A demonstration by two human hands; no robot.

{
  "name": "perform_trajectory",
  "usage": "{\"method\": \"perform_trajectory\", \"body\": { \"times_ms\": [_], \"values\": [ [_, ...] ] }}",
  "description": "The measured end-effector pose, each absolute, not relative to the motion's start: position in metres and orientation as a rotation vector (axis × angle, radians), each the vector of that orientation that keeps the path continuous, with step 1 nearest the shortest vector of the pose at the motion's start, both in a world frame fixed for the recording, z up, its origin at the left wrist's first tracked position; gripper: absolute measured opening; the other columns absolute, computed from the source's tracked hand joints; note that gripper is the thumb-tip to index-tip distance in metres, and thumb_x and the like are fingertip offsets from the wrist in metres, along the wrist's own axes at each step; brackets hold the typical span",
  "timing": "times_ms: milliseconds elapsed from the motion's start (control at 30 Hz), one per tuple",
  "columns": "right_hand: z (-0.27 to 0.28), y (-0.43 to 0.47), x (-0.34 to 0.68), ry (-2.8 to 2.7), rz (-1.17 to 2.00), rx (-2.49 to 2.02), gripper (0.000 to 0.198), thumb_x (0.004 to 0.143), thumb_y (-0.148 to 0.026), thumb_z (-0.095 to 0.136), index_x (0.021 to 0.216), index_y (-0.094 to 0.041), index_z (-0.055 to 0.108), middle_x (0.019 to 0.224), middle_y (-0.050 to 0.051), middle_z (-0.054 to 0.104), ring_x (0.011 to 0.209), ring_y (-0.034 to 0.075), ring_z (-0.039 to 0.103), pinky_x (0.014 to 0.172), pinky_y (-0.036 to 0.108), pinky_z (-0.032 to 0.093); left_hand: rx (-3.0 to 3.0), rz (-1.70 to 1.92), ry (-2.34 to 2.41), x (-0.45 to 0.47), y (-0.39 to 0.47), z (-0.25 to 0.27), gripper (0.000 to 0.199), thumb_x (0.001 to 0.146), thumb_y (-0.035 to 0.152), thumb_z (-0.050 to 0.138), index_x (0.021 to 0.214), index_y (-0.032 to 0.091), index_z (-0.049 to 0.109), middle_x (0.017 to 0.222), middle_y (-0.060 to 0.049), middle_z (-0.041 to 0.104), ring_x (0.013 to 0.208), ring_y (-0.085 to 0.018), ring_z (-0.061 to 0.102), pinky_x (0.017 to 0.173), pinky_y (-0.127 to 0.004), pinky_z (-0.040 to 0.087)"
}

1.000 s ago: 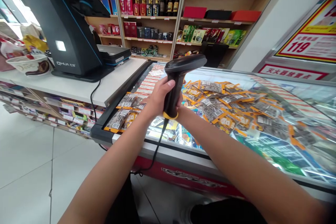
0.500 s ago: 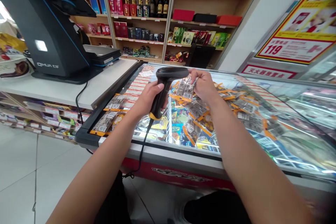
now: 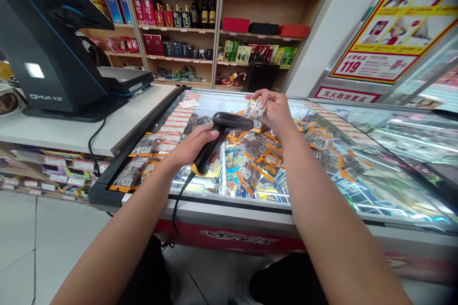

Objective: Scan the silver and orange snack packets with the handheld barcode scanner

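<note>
My left hand point(image 3: 195, 145) is wrapped round the grip of a black and yellow barcode scanner point(image 3: 232, 121), whose head points right. A cable runs down from the scanner's base. Just past the scanner's head, my right hand point(image 3: 275, 108) pinches a small snack packet point(image 3: 255, 113) with an orange edge by its upper right side. Below both hands, many similar orange-edged packets point(image 3: 263, 152) lie scattered on the glass top of a chest freezer point(image 3: 222, 201). A smaller group of such packets point(image 3: 130, 171) lies at the left end of the glass.
On the left, a white counter point(image 3: 139, 114) carries a black checkout machine point(image 3: 53, 57). Behind the freezer stand shelves point(image 3: 179, 28) with boxes and bottles. A white wall with a fire notice point(image 3: 386, 28) rises at the right. A strip of price labels point(image 3: 171, 128) lies along the glass.
The scanner has moved down and tilted, its head lower than before. The packet in my right hand is lifted and turned above the scanner's head. The view has shifted slightly right.
</note>
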State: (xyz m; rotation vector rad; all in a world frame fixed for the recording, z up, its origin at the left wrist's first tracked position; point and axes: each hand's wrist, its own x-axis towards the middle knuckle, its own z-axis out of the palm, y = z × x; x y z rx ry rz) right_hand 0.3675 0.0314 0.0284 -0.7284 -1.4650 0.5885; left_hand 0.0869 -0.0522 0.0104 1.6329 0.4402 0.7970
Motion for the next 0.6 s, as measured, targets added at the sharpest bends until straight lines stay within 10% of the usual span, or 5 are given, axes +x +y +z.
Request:
{"method": "perform_trajectory", "body": {
  "times_ms": [333, 600],
  "values": [
    [0.053, 0.009, 0.371, -1.688, 0.143, -1.426, 0.019, 0.072, -0.014, 0.051, 0.056, -0.022, 0.057, 0.075, 0.008, 0.064, 0.088, 0.029, 0.067, 0.087, 0.045, 0.05, 1.574, 0.956, 0.497, 0.09, -0.053, 0.018, 0.04, 0.087, 0.06, 0.056, 0.089, 0.021, 0.047, 0.052, 0.001, 0.062, 0.042, -0.014, 0.056, 0.044, -0.025, 0.044],
    [0.032, 0.018, 0.385, -1.508, -0.066, -1.86, 0.026, 0.067, -0.007, 0.073, 0.056, -0.021, 0.054, 0.086, 0.018, 0.063, 0.129, 0.05, 0.041, 0.103, 0.073, 0.02, 1.439, 1.269, 0.628, 0.095, -0.045, 0.019, 0.04, 0.086, 0.059, 0.059, 0.089, 0.021, 0.048, 0.052, 0.004, 0.058, 0.041, -0.012, 0.054, 0.04, -0.022, 0.039]
  ]
}}
